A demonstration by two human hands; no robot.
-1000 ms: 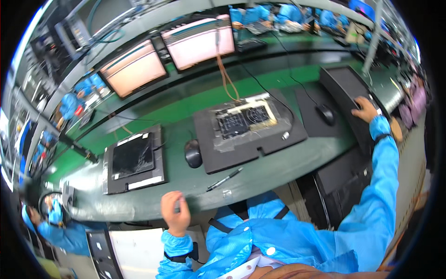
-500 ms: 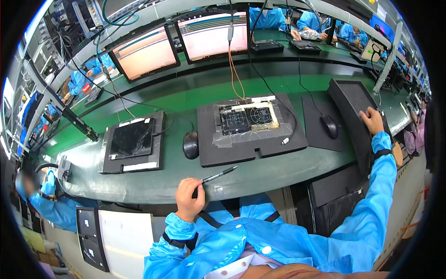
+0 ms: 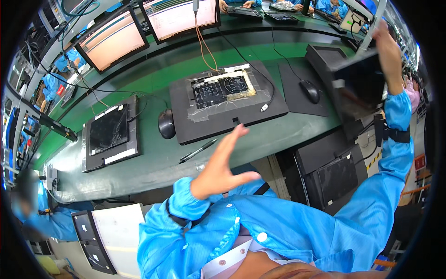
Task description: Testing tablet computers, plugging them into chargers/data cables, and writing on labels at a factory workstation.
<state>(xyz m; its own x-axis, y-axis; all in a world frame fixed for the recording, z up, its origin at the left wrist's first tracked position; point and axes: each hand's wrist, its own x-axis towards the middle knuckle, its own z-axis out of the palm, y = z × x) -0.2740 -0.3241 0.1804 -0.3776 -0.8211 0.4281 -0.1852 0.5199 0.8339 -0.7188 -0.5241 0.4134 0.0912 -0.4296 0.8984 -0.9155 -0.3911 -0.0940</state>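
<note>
My left hand [image 3: 219, 168] is raised over the bench's front edge, open and holding nothing, its fingers and thumb apart. Just beyond it a black-and-clear pen [image 3: 198, 151] lies on the green bench top. At the far right my right hand [image 3: 390, 58] grips the edge of a dark, glossy tablet [image 3: 361, 86], held tilted above the black tray [image 3: 320, 58]. The far side of that grip is hidden. In front of me rests a black foam block [image 3: 186, 128] with a fixture [image 3: 226, 88] showing printed line patterns.
A second tablet [image 3: 109, 129] lies on a foam pad at left. Two mice [image 3: 166, 124] [image 3: 309, 91], a cable plug [image 3: 264, 108] and two monitors [image 3: 114, 39] occupy the bench. A lower shelf at right holds another dark panel [image 3: 337, 179]. Co-workers sit at left and across.
The pen has left my left hand and lies on the bench; that hand has opened and moved right. My right hand has lifted a tablet out at the tray. The view has shifted.
</note>
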